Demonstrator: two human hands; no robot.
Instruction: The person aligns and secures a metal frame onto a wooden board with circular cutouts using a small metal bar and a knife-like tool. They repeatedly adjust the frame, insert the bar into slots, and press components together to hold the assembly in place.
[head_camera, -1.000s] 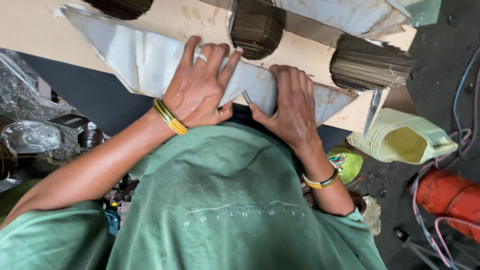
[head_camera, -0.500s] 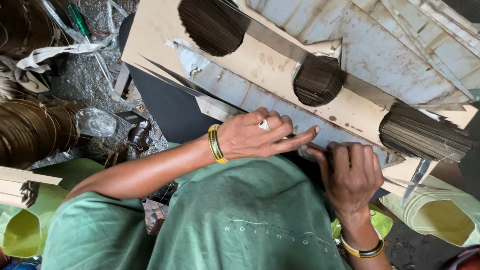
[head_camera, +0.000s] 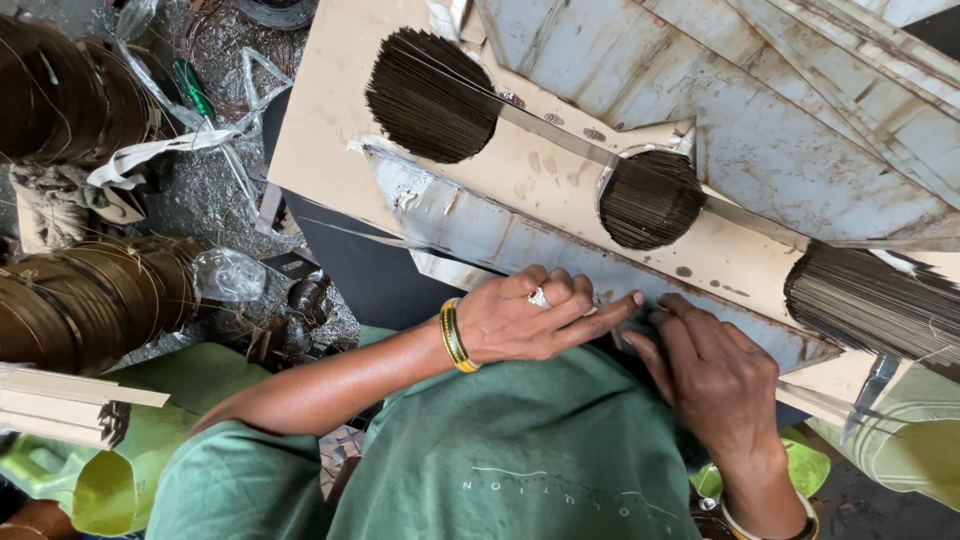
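Note:
A long grey metal sheet, scuffed and pointed at its ends, lies across my lap on a beige board. My left hand, with a ring and yellow bangles at the wrist, rests flat on the sheet's near edge, fingers stretched to the right. My right hand, a bangle on its wrist, presses on the same edge with its fingers bent. The fingertips of both hands nearly meet. My green shirt hides the sheet's lower edge.
Three stacks of thin dark discs sit in round cut-outs of the board. Large worn grey sheets lie at top right. Rolls of brass-coloured discs, plastic scraps and a green canister crowd the left.
The view has swung left and closer. My hands, spread on the sheet's lower edge before, have come together, and the left hand's fingers now point right towards the right hand.

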